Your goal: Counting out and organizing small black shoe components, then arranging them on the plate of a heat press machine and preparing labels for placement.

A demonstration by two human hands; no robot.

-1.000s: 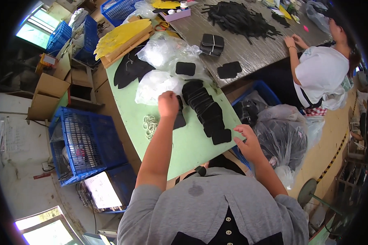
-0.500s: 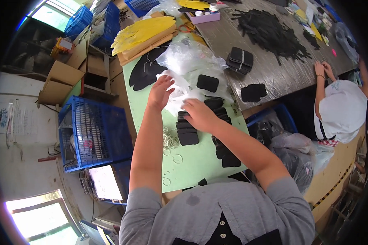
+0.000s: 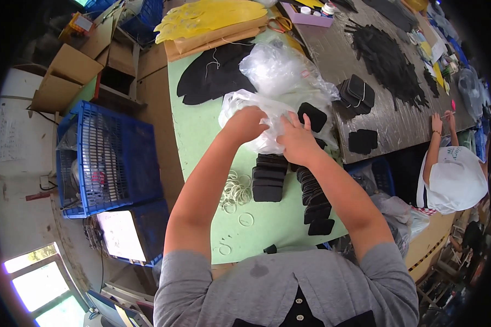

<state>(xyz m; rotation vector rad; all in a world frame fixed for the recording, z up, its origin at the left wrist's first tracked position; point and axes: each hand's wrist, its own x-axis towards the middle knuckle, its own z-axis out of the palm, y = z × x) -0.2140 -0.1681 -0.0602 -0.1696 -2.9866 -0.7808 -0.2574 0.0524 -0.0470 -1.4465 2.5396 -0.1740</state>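
Observation:
A crumpled white plastic bag lies on the green tabletop in front of me. My left hand is at its near left side, fingers curled into the plastic. On the bag's right side my right hand rests with fingers spread. Just beyond the right fingers lies a black rounded pad. Below my hands stands a row of stacked black pads, and a second row of black pads runs under my right forearm. Pale rubber bands are heaped left of the rows.
Behind the bag are clear plastic, black cut pieces and yellow sheets on cardboard. The dark table at right holds banded black pads and a heap of black strips. A co-worker sits there. Blue crates stand left.
Both hands have come down onto the white bag, the left one curling its fingers into it. The bag looks more bunched up. My view has shifted somewhat.

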